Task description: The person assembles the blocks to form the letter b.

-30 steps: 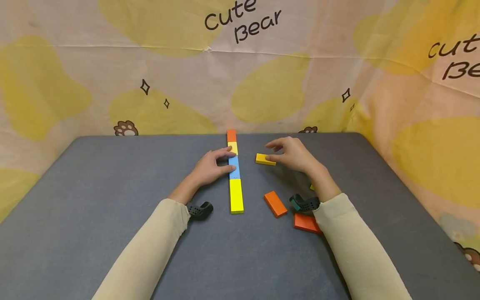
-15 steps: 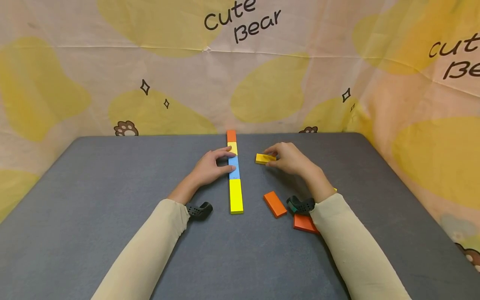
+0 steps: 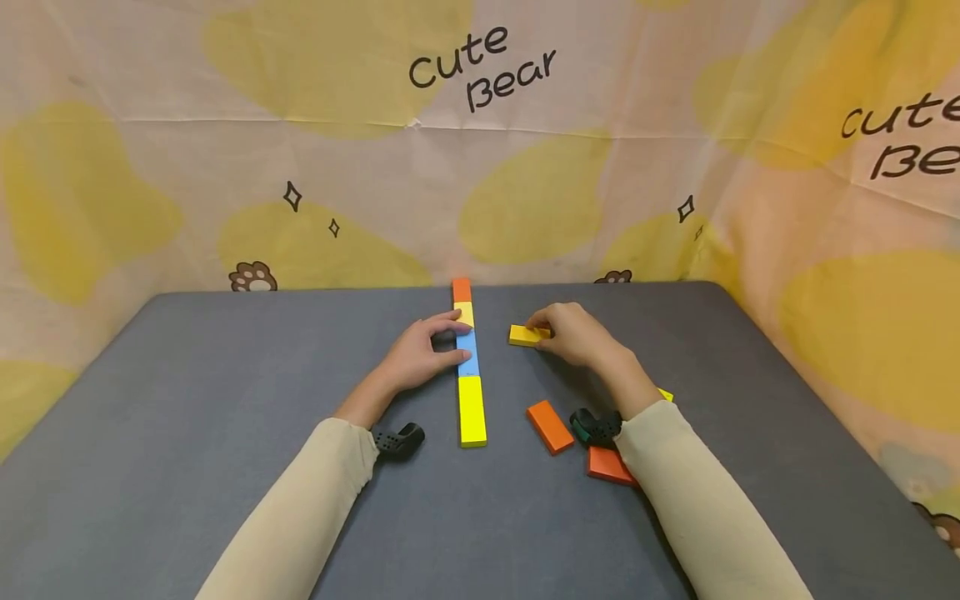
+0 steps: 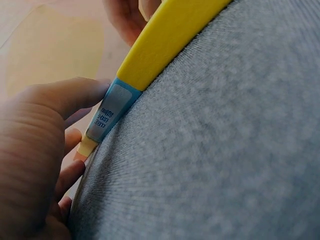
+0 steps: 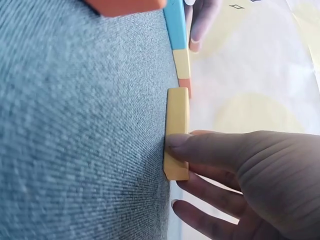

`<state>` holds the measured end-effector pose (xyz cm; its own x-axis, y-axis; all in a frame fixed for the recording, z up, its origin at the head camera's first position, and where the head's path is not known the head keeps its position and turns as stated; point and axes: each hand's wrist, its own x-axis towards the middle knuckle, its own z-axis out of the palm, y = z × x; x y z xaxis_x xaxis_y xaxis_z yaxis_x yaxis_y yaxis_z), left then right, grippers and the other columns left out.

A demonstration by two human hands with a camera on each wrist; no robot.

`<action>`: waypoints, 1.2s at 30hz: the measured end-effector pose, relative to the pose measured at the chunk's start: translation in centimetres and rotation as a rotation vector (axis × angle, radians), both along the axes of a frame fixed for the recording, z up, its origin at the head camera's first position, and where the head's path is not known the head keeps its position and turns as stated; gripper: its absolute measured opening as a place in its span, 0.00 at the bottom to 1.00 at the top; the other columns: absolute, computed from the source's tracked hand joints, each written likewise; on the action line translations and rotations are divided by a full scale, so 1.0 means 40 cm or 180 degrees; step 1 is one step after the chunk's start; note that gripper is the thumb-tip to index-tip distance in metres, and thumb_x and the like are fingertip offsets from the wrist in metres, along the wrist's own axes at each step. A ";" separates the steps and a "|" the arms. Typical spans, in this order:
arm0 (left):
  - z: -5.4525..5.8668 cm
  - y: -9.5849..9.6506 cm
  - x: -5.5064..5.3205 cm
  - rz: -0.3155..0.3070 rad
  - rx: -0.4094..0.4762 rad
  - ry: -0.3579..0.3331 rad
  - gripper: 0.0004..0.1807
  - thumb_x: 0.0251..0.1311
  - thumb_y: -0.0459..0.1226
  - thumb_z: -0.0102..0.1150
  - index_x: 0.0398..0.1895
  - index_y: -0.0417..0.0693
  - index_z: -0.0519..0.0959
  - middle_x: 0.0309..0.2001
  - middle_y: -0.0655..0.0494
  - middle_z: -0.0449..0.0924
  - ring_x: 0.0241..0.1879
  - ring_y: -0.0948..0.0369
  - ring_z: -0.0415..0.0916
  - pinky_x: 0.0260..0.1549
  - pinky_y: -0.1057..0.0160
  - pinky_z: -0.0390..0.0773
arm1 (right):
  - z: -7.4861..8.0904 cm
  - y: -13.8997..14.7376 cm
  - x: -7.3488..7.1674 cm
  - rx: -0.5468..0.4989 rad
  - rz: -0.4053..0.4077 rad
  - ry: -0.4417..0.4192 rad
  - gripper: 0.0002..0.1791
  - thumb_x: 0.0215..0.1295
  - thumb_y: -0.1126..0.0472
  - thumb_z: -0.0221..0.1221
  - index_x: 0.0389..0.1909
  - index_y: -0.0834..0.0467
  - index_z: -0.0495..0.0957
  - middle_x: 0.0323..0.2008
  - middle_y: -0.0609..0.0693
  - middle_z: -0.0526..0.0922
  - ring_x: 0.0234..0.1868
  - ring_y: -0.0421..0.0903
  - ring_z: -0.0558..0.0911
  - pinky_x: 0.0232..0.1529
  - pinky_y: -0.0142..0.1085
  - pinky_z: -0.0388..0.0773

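Head view: both forearms, in cream sleeves, extended forward over the grey table (image 3: 225, 375). The left hand (image 3: 420, 354) lay against the left side of a line of blocks (image 3: 468, 367) laid end to end — orange, pale yellow, blue, bright yellow from far to near — with thumb and forefinger curled against the blue block (image 3: 468, 353). The right hand (image 3: 577, 333), fingers curled, pinched the near end of a loose yellow block (image 3: 525, 335) that lay flat just to the right of the line, apart from it. Two orange blocks (image 3: 550, 426) lay near the right wrist, one partly under the sleeve, and a yellow corner showed behind that wrist.

Left wrist view: the thumb (image 4: 70, 97) pressed the side of the blue block (image 4: 112, 107), which bore a white label unseen from the head; other fingertips curled below it.

Right wrist view: the thumb (image 5: 210, 147) lay across the top of the yellow block (image 5: 177, 132), remaining fingers spread loosely beneath — a grip detail hidden from the head. The block's far end stood near the line's orange end; whether they touched could not be told
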<state>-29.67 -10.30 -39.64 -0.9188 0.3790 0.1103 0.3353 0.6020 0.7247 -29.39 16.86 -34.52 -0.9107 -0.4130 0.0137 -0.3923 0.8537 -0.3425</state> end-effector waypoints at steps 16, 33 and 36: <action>0.001 -0.001 -0.005 0.0005 0.0042 -0.0057 0.27 0.63 0.45 0.67 0.65 0.51 0.79 0.77 0.57 0.63 0.79 0.49 0.54 0.78 0.42 0.52 | -0.003 -0.036 -0.020 -0.0135 0.0240 0.0009 0.19 0.62 0.64 0.69 0.55 0.59 0.85 0.52 0.56 0.87 0.50 0.52 0.83 0.55 0.46 0.81; 0.006 0.001 -0.004 0.0014 -0.0029 -0.0096 0.28 0.63 0.48 0.66 0.66 0.53 0.78 0.78 0.59 0.63 0.80 0.48 0.53 0.78 0.40 0.48 | -0.011 -0.061 -0.018 -0.0215 0.0253 -0.0077 0.19 0.64 0.64 0.68 0.56 0.58 0.84 0.52 0.54 0.87 0.51 0.52 0.82 0.60 0.47 0.79; 0.004 0.001 -0.005 0.0027 -0.0026 -0.0105 0.28 0.63 0.48 0.66 0.66 0.53 0.78 0.78 0.59 0.63 0.80 0.48 0.52 0.78 0.40 0.48 | -0.013 -0.064 -0.019 -0.0215 0.0257 -0.0105 0.19 0.64 0.64 0.67 0.57 0.58 0.84 0.53 0.54 0.87 0.51 0.52 0.81 0.61 0.47 0.78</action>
